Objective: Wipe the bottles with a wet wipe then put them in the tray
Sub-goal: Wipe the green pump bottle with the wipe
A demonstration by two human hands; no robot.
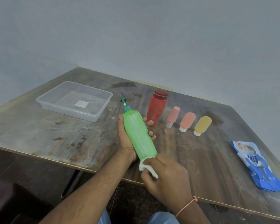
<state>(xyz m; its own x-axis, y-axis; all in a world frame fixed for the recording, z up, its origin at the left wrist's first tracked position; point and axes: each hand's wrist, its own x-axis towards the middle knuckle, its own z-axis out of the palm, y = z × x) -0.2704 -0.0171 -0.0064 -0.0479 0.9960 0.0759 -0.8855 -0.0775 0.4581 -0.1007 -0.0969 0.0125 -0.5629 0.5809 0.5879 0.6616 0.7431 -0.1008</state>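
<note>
Wiping is at the first item: left hand grips green pump bottle above table, right hand pinches wet wipe at its base; tray holds nothing, four bottles wait.

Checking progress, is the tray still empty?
Empty. Through the clear tray only its base label shows; four bottles stand on the table.

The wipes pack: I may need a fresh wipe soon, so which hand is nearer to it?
Right. The right hand wipes the green bottle's base, left of the wipes pack; the left hand grips the bottle farther left.
</note>
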